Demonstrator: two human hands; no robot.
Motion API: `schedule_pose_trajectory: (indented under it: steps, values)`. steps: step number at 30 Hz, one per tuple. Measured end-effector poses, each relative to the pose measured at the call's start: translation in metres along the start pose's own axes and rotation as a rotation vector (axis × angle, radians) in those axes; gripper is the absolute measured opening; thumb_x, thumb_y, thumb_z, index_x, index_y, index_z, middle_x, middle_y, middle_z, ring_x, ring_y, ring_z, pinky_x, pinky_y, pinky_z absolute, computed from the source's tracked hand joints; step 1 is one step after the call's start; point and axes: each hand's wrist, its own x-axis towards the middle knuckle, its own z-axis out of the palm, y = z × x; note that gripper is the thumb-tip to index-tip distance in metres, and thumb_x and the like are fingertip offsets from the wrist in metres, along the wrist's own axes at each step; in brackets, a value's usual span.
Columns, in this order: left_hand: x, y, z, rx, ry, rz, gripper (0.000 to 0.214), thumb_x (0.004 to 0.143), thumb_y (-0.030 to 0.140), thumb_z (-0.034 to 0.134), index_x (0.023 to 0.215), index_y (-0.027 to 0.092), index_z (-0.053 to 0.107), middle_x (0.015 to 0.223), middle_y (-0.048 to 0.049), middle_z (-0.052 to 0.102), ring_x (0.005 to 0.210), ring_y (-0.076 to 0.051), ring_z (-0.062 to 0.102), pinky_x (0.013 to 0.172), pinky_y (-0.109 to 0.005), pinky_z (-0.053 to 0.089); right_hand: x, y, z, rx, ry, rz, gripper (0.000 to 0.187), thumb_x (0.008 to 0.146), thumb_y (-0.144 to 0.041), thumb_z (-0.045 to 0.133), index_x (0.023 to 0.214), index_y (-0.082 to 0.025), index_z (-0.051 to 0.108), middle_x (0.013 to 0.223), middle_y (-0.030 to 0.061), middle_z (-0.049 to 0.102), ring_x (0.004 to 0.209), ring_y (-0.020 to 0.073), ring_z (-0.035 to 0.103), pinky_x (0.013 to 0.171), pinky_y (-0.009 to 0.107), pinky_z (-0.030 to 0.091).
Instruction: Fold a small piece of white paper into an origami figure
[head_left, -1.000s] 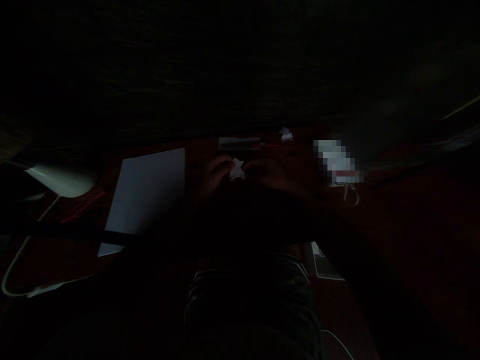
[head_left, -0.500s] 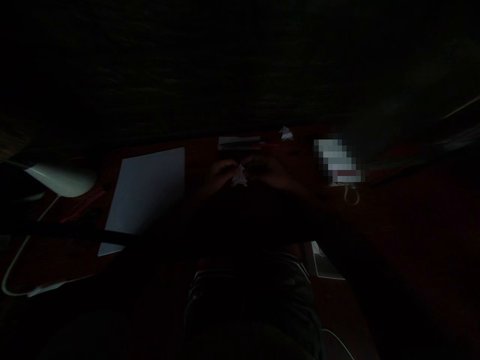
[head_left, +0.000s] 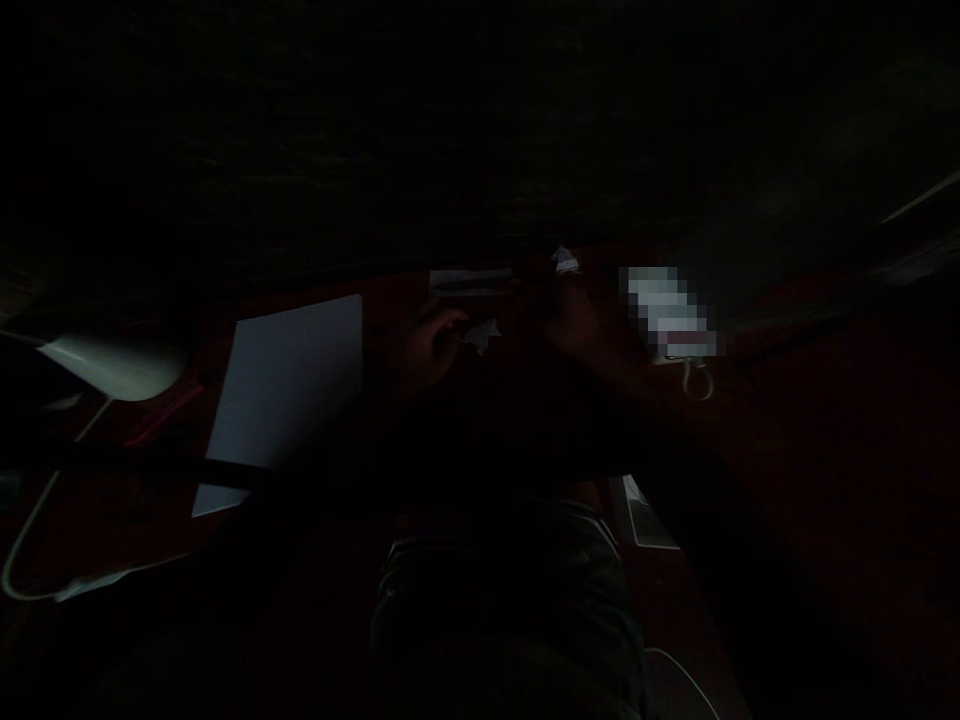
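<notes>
The scene is very dark. My left hand [head_left: 433, 345] is curled, with its fingertips at the left end of a small folded paper figure [head_left: 482, 336], which it appears to pinch. The figure is pale, with pointed corners, and lies tilted to the right. My right hand [head_left: 576, 322] is apart from that figure, just below a second folded paper piece [head_left: 565, 262]. Its fingers are lost in shadow, so whether they hold anything is hidden. Behind my hands lies a pale paper strip [head_left: 457, 276] with a dark slim shape across it.
A large white sheet [head_left: 292, 370] lies to the left on the reddish table. Farther left are a white lamp-like cone [head_left: 124, 362] with a cord and a red slim object [head_left: 169, 410]. A blurred-out pale object [head_left: 671, 315] with a looped cord is at the right.
My right hand has left the folded paper figure and moved right, toward the second piece. The figure has turned, its point now toward the right. The red slim part by the strip no longer shows.
</notes>
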Motion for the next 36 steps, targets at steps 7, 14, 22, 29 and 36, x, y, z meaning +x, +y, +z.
schedule_pose_trajectory:
  steps: [7,14,22,29,36]
  values:
    - [-0.005,-0.003,-0.009,0.129,-0.203,0.081,0.056,0.100,0.029,0.062,0.155,0.031,0.072,0.124,-0.0083,0.074,0.117,-0.030,0.069,0.108,-0.049,0.057,0.009,0.010,-0.002,0.034,0.073,0.089,0.028,0.094,-0.010,0.064,0.104,-0.021,0.088,0.122,0.0125,0.087,0.120,0.0335,0.081,0.116,0.052,0.062]
    - [-0.013,-0.012,-0.012,0.126,-0.253,0.122,0.040,0.102,0.031,0.062,0.136,0.032,0.084,0.118,-0.0067,0.076,0.108,-0.028,0.071,0.103,-0.048,0.059,0.013,0.020,-0.006,0.162,0.122,0.065,0.028,0.088,-0.012,0.063,0.095,-0.020,0.089,0.112,0.0094,0.089,0.108,0.0290,0.083,0.107,0.047,0.065]
    - [-0.014,-0.012,-0.015,0.072,-0.245,0.143,0.034,0.101,0.030,0.060,0.126,0.024,0.083,0.112,-0.0079,0.079,0.102,-0.027,0.073,0.096,-0.044,0.060,0.014,0.026,-0.001,0.215,0.127,0.048,0.026,0.085,-0.014,0.064,0.089,-0.023,0.088,0.105,0.0069,0.089,0.102,0.0279,0.083,0.104,0.047,0.066]
    - [-0.012,0.001,-0.011,0.154,-0.285,0.099,0.037,0.104,0.037,0.060,0.130,0.026,0.083,0.129,-0.0105,0.080,0.118,-0.032,0.074,0.111,-0.053,0.056,0.013,0.025,-0.002,0.226,0.105,0.038,0.024,0.083,-0.016,0.066,0.089,-0.023,0.088,0.100,0.0064,0.088,0.098,0.0270,0.082,0.100,0.045,0.066]
    - [-0.013,-0.008,-0.012,0.027,-0.203,0.100,0.036,0.099,0.030,0.061,0.129,0.023,0.079,0.108,-0.0066,0.083,0.095,-0.024,0.076,0.088,-0.038,0.060,0.010,0.021,-0.003,0.229,0.110,0.058,0.026,0.083,-0.015,0.063,0.088,-0.022,0.087,0.098,0.0064,0.087,0.096,0.0251,0.080,0.099,0.042,0.064]
